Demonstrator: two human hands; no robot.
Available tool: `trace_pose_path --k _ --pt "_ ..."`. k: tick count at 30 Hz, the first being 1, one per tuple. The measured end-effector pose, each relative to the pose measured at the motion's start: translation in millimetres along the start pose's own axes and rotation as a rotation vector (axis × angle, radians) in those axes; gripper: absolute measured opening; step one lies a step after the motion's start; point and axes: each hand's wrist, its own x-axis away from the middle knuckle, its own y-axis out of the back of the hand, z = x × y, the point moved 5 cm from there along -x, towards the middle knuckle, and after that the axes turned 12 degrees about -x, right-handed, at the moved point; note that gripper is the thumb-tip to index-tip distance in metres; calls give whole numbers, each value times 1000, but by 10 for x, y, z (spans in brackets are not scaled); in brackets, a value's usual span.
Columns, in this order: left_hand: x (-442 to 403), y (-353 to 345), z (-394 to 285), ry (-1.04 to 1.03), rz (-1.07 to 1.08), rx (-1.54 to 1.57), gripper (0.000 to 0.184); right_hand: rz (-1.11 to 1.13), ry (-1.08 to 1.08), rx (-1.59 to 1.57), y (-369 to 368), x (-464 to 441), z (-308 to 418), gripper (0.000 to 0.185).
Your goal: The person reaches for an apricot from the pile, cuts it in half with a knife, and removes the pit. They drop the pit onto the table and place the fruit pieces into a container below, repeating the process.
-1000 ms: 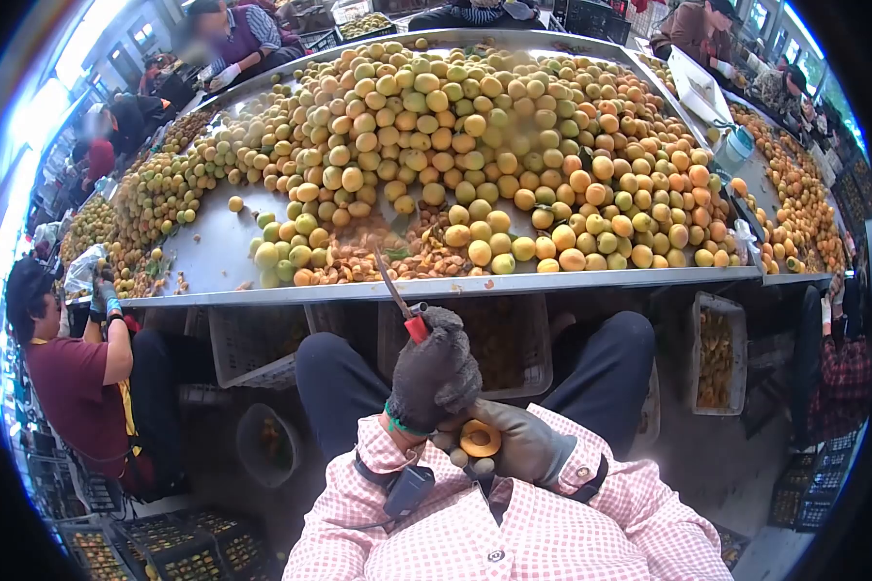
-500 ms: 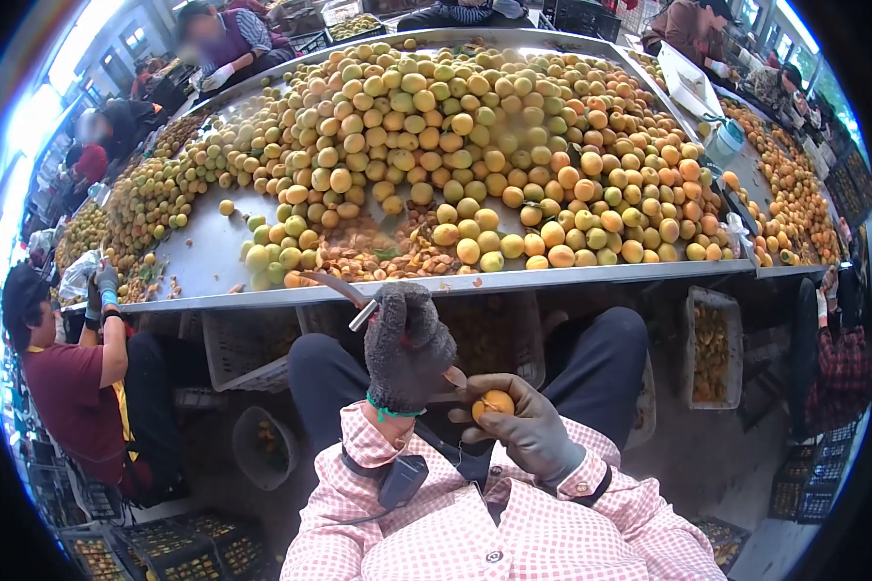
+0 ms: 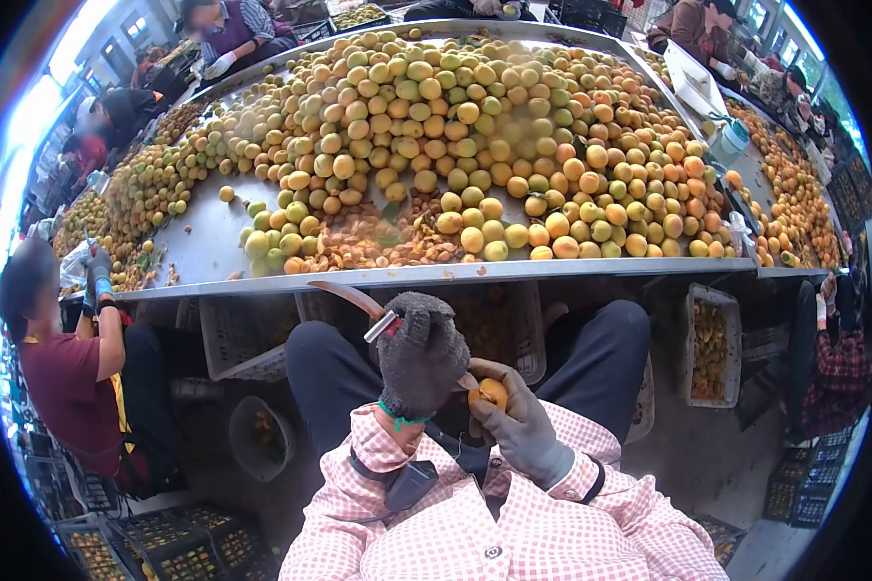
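My left hand, in a dark knit glove with a green band at the wrist, is closed around a knife. A silver collar and a curved brownish end stick out at the upper left of the fist. On the other side, a small pointed tip meets the apricot. That orange-yellow fruit sits between the thumb and fingers of my right hand, gloved in grey. Both hands are close together above my lap, in front of the table edge. The middle of the knife is hidden in the fist.
A metal table carries a large heap of apricots and a patch of orange-brown scraps. Below stand crates, a white bucket and a bin of fruit pieces. A co-worker sits at the left.
My left hand has turned and moved slightly right and down, bringing the knife tip onto the apricot. My right hand stays nearly in place, with its fingers shifted around the fruit.
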Motion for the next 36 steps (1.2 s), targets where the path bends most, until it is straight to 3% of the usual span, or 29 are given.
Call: trace_pose_path --k 4,7,9,11,17,19,21,22,24,25,27,31,33,36 --pt "-8 90 -27 -7 12 -4 19 45 -68 -115 -46 25 -26 39" --pt "30 -19 -67 -13 -13 -50 21 42 23 38 -87 18 70 39" --pt "25 6 -62 -9 43 -31 21 50 -117 -176 -88 16 28 39" --pt "40 5 -47 -4 96 -9 21 56 -96 -141 -84 20 -9 39" --pt "77 -11 37 36 52 62 19 14 -84 -173 -142 51 -52 35" --pt "108 -30 58 42 -86 -59 14 -38 -99 -136 -116 41 -20 34" --pt "124 -26 113 72 18 22 12 -73 -360 -442 -61 56 -140 31" --pt "153 -16 149 103 -19 -82 13 -75 -361 -443 -57 56 -176 31" --pt "194 -47 179 116 -81 -205 15 -121 -176 -26 -8 51 -195 29" --pt "197 -41 171 119 -82 -203 15 -124 -178 -26 -18 48 -237 29" --pt "188 -63 133 108 -5 -134 13 -57 163 236 -75 28 -119 25" --pt "174 -77 134 124 70 -55 15 -18 310 382 -86 6 18 28" --pt "173 37 209 228 -35 -320 18 -80 -348 -227 -67 26 -94 26" --pt "97 -51 117 237 93 -422 29 12 -322 -260 -35 -1 -150 27"
